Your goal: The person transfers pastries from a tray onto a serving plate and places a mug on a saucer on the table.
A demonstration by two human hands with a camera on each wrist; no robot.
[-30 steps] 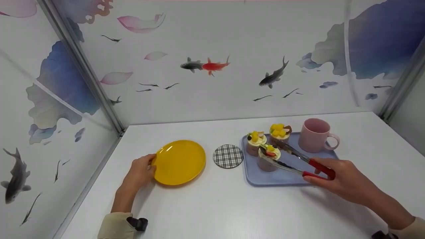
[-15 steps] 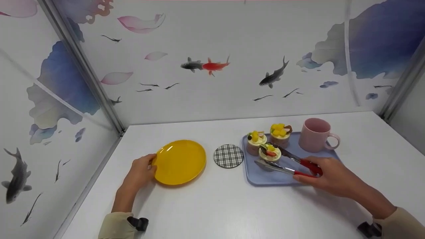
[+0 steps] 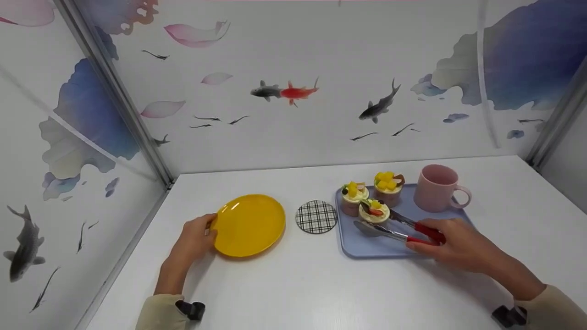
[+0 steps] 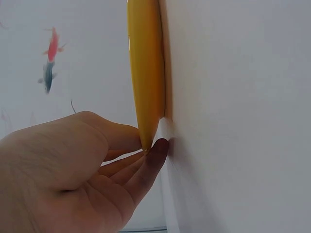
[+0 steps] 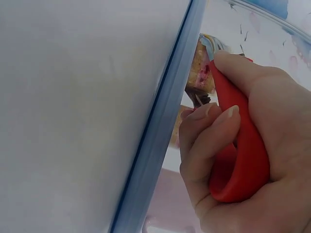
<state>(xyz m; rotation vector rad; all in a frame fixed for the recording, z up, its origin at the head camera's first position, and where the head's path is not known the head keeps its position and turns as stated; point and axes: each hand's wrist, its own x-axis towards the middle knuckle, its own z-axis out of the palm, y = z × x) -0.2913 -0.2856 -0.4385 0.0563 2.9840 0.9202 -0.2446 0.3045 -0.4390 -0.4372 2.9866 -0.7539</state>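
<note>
My left hand [image 3: 196, 234] pinches the left rim of a round yellow plate [image 3: 249, 225] on the table; the left wrist view shows fingertips at its edge. My right hand [image 3: 463, 244] grips metal tongs [image 3: 395, 234] by their red handles [image 5: 245, 141]. The spread arms of the tongs stand on either side of the front fruit-topped dessert cup [image 3: 374, 214], low over the blue tray [image 3: 367, 250]. Whether they touch it I cannot tell. Two similar dessert cups, one at the left [image 3: 353, 201] and one behind [image 3: 388, 190], stand close by.
A pink mug [image 3: 435, 190] stands at the tray's back right, its handle to the right. Between plate and tray lies a round checked coaster [image 3: 316, 217]. White panels [image 3: 293, 137] printed with fish close off the table's back and left.
My right hand has shifted left and the tongs have come lower around the front dessert cup, their near arm now in front of it. My left hand stays at the plate.
</note>
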